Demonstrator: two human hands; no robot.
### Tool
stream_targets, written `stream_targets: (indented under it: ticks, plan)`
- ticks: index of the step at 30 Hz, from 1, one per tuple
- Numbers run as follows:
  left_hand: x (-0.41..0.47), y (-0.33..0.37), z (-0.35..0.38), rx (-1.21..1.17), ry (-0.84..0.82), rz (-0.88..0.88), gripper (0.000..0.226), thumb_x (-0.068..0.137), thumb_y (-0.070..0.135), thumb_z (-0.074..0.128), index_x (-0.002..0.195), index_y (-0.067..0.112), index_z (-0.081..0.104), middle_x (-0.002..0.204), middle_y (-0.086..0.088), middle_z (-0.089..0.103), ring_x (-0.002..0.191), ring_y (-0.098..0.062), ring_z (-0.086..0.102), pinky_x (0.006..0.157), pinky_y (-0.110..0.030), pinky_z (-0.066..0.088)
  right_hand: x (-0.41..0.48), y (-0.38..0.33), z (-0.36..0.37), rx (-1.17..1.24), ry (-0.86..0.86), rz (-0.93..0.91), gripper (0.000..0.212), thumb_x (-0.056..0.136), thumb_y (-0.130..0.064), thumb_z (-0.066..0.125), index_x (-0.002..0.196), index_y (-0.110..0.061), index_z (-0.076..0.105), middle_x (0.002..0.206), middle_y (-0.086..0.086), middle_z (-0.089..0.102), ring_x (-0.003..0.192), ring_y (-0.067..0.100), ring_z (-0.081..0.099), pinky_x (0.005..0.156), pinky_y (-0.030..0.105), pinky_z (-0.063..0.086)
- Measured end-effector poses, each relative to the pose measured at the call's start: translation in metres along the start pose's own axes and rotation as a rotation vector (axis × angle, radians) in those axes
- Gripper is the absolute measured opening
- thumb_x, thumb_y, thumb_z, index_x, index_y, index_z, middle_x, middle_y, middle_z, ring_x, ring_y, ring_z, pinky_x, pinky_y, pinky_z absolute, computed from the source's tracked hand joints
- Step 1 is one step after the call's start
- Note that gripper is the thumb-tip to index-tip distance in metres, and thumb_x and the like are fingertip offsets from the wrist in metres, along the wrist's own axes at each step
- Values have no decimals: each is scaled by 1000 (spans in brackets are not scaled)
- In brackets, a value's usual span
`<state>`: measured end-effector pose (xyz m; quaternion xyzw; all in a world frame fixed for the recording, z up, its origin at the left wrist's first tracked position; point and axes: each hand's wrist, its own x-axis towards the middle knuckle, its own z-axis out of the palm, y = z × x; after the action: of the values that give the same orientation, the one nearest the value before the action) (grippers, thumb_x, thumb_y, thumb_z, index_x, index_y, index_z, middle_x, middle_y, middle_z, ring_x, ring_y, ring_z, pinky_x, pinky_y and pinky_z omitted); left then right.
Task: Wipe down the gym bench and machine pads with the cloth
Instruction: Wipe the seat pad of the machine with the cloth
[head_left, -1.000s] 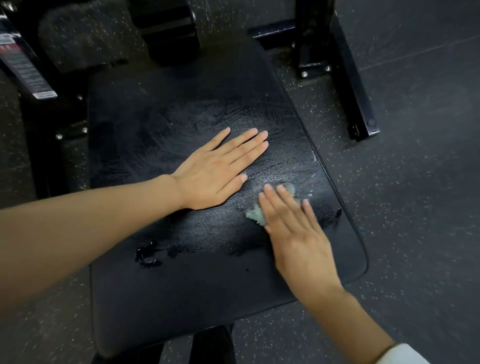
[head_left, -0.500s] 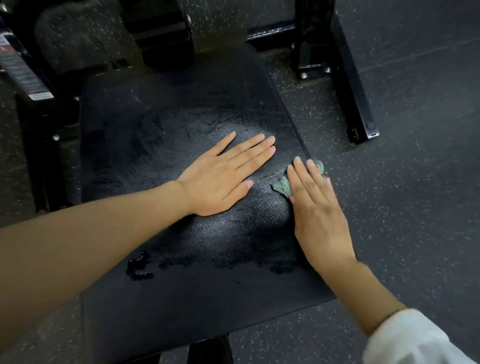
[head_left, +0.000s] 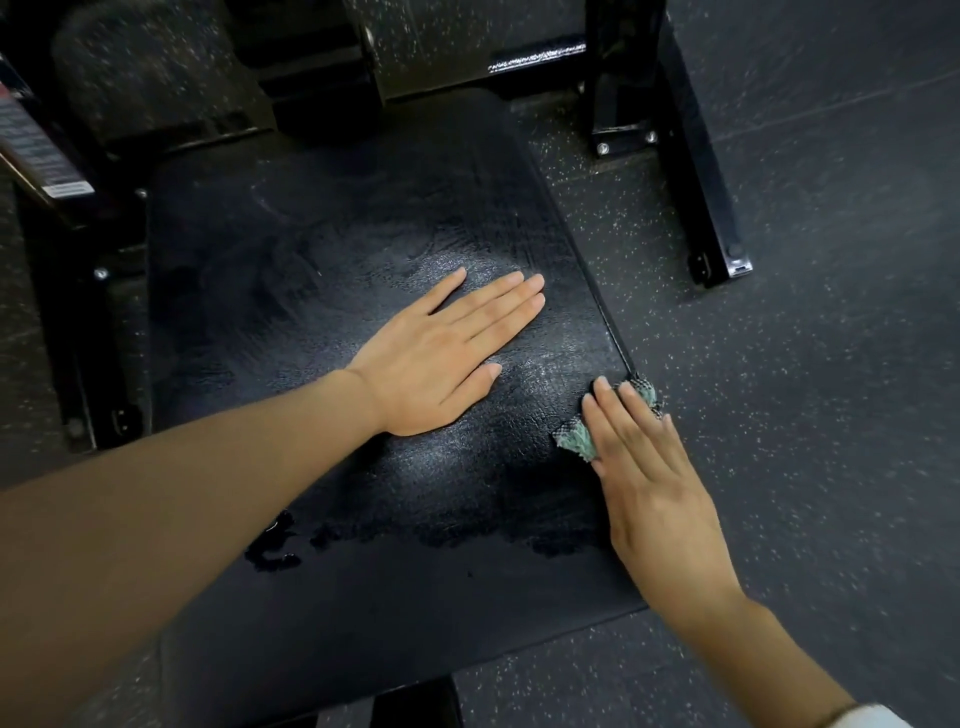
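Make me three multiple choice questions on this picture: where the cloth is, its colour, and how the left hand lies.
1. Where on the bench pad is the cloth?
A) at its right edge
B) in its middle
C) at its far left corner

2. What colour is the cloth?
A) red
B) pale green
C) yellow

3. How does the left hand lie?
A) clenched in a fist
B) gripping the cloth
C) flat on the pad, fingers straight

1 A: it lies under the right hand at the pad's right edge.
2 B: pale green fabric shows beside the fingers.
3 C: its palm is down on the pad, fingers straight.
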<state>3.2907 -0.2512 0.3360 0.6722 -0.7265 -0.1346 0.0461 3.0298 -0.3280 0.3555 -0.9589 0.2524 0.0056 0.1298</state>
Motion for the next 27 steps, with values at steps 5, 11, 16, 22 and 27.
stream_targets:
  ticks: [5,11,16,22,27]
  plan:
    - [1,0,0,-3,4,-3,64,101,34,21,159,12,5,167,-3,2,153,-16,1,124,-46,5,30,2,8,1,30,-14,49,102,-15,29,148,-4,39,156,9,36,146,25,31,118,45,27]
    - [3,0,0,0,11,-12,64,101,35,20,158,10,9,166,-5,4,153,-17,3,124,-46,6,85,2,13,18,44,-11,50,104,-18,23,149,-2,37,156,12,36,146,27,31,116,49,33]
    - [3,0,-1,9,7,-11,64,100,35,22,159,11,7,166,-4,3,153,-16,1,124,-44,4,58,1,9,-27,11,-15,51,104,-20,22,151,-4,35,158,10,32,148,25,28,118,47,31]
    - [3,1,0,10,5,-23,65,100,35,21,159,12,5,167,-3,1,153,-15,0,124,-44,3,8,0,3,-57,-22,-5,50,103,-19,27,151,-5,34,159,7,31,149,23,26,120,42,22]
    - [4,1,0,14,10,-23,65,100,34,22,159,12,5,167,-3,1,153,-16,0,124,-44,4,39,1,8,-20,3,10,51,103,-20,23,150,-5,36,158,9,33,148,24,28,118,46,29]
